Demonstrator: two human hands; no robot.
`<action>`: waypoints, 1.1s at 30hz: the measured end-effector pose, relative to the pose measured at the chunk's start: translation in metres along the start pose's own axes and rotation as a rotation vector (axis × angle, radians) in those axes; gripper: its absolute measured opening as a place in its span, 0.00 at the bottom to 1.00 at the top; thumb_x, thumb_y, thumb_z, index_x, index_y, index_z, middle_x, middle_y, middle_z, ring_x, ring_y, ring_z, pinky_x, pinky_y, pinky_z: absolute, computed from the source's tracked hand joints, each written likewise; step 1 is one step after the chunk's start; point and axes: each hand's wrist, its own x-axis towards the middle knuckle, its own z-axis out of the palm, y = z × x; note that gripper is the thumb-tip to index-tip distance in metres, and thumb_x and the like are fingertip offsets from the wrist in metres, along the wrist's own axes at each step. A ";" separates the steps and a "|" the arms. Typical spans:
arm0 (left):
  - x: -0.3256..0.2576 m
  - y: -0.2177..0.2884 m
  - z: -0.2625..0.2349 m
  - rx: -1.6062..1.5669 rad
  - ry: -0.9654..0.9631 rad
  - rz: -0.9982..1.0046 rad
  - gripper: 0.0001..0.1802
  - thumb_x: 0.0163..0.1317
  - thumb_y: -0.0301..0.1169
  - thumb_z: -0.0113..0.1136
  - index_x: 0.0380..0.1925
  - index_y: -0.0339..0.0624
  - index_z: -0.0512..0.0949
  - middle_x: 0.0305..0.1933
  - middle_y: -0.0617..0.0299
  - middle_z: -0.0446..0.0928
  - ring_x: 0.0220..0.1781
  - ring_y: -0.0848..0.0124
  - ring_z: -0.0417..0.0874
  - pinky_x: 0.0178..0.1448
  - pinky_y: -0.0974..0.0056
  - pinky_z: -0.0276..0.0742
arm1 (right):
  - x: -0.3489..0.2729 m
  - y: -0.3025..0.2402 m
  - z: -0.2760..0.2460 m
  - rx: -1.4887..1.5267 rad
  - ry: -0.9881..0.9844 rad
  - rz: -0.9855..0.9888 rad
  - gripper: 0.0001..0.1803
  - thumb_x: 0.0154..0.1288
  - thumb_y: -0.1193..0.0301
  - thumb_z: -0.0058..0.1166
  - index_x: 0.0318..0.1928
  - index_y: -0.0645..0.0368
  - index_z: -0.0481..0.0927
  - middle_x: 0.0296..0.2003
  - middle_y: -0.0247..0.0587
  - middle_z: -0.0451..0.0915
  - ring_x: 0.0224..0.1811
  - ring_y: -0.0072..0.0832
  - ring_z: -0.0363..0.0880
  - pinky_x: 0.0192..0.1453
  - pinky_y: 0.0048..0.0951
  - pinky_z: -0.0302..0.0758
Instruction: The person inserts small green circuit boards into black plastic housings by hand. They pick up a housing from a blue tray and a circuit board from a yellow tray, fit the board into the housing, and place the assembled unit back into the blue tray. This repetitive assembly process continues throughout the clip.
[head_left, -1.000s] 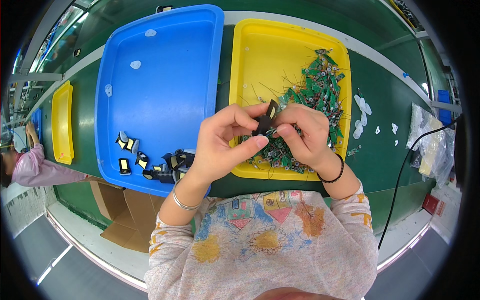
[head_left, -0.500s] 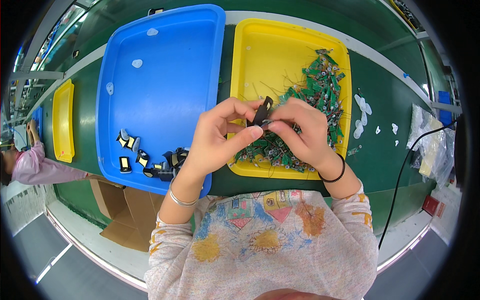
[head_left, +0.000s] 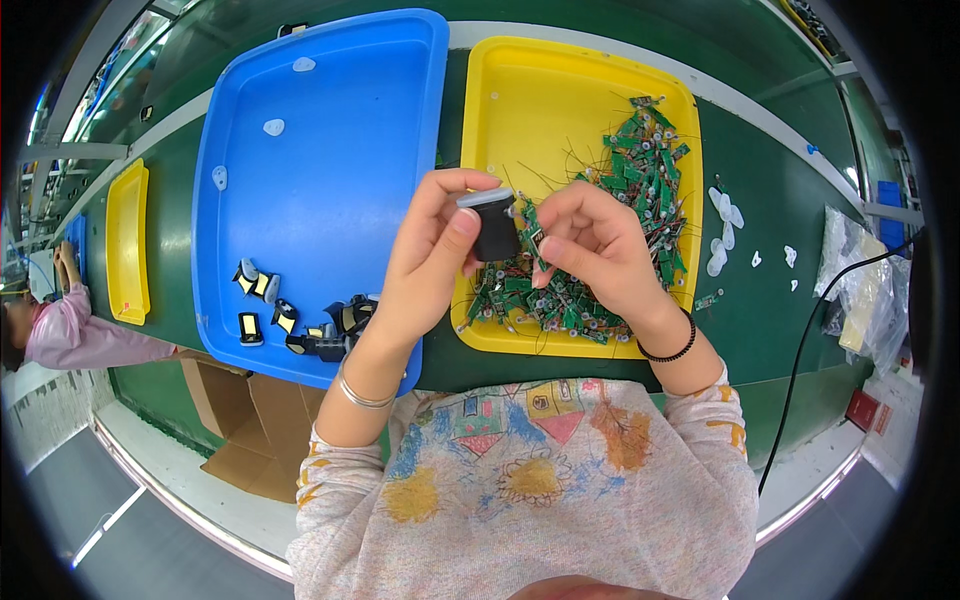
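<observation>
My left hand (head_left: pixel 430 245) grips a small black plastic housing (head_left: pixel 497 232) with a grey rim on top, holding it upright between thumb and fingers. Just to its right, my right hand (head_left: pixel 598 248) has thumb and fingertips pinched at a small green circuit board (head_left: pixel 537 243); a gap separates it from the housing. Below both hands is a yellow tray (head_left: pixel 515 75) with a heap of green circuit boards (head_left: pixel 640 175) trailing thin wires. At the left, a blue tray (head_left: pixel 320 200) has several black housings (head_left: pixel 285 315) in its near part, some partly behind my left forearm.
Clear plastic discs (head_left: pixel 728 215) lie right of the yellow tray, near plastic bags (head_left: pixel 865 290) and a black cable (head_left: pixel 800 360). Cardboard boxes (head_left: pixel 255 425) stand below the table's front edge. Farther left are another yellow tray (head_left: pixel 128 240) and a person in pink (head_left: pixel 85 330).
My hands have moved apart. The black housing has turned, so its plain black side and grey rim now show, and my right hand has come off it.
</observation>
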 end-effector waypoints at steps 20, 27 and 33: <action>-0.001 -0.013 0.018 0.180 0.080 0.104 0.21 0.57 0.24 0.55 0.50 0.39 0.63 0.39 0.59 0.74 0.38 0.75 0.74 0.41 0.70 0.69 | 0.001 0.002 0.003 0.104 0.078 0.047 0.08 0.58 0.78 0.52 0.37 0.61 0.68 0.23 0.33 0.74 0.22 0.17 0.75 0.26 0.15 0.73; 0.002 -0.013 0.015 0.476 0.066 0.282 0.21 0.57 0.25 0.55 0.51 0.36 0.64 0.35 0.56 0.74 0.31 0.73 0.75 0.37 0.69 0.70 | 0.002 0.002 -0.001 0.030 0.042 0.030 0.08 0.57 0.79 0.53 0.36 0.62 0.68 0.22 0.33 0.74 0.22 0.17 0.75 0.26 0.15 0.72; -0.001 -0.016 0.018 0.328 0.100 0.163 0.21 0.57 0.25 0.55 0.50 0.37 0.65 0.35 0.56 0.75 0.32 0.70 0.76 0.38 0.69 0.71 | 0.001 0.003 0.003 0.061 0.058 -0.037 0.08 0.57 0.80 0.53 0.36 0.63 0.69 0.23 0.34 0.74 0.22 0.17 0.75 0.26 0.15 0.71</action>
